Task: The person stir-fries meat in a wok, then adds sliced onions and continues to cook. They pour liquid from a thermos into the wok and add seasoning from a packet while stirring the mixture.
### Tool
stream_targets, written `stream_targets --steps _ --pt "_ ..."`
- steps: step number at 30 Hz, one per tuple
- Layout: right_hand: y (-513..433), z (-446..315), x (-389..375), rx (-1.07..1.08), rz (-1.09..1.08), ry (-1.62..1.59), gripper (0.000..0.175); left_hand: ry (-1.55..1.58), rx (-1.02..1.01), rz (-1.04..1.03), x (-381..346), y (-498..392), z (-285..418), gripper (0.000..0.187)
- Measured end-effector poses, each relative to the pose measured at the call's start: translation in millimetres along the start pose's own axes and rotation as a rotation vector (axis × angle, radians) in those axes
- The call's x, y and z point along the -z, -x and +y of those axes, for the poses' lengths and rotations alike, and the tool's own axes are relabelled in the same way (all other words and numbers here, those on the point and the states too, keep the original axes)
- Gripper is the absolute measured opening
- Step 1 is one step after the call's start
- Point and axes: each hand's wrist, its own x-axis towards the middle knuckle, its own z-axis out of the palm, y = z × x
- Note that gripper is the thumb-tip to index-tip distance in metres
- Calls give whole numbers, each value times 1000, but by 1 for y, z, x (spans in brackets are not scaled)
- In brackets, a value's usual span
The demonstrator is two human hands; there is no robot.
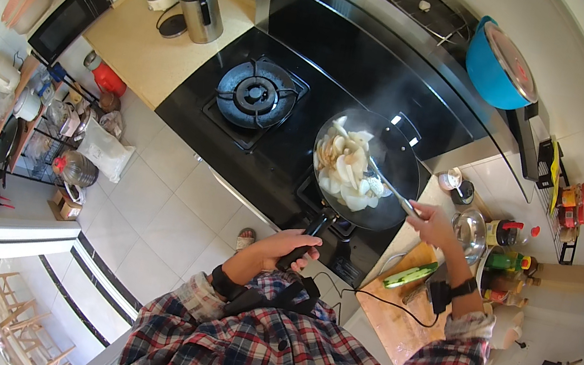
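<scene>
A dark frying pan (395, 212) stands over the right-hand burner of a black gas hob, its black handle towards me. My left hand (289, 249) is closed around that handle. In the pan lies a heap of pale sliced vegetable (345, 162), with some steam above it. My right hand (433, 224) grips the handle of a metal spatula (393, 190), whose head is among the slices at the right of the heap. Below my right forearm, a green vegetable piece (410, 274) rests on a wooden cutting board (388, 334).
The left burner (255, 94) holds no pan. A steel kettle (201, 8) stands on the left counter. Right of the hob are a glass bowl (468, 234), small jars and several bottles (509, 262). A glass-edged range hood (410, 45) overhangs the hob's back. A black cable crosses the board.
</scene>
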Motion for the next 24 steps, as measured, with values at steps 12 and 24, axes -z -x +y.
stream_targets --steps 12,24 --pt "170 -97 48 46 47 639 37 25 2 -32 12 -4 -9 29" --pt "88 -54 38 172 167 518 30 -51 -19 -27 27 -3 -21 29"
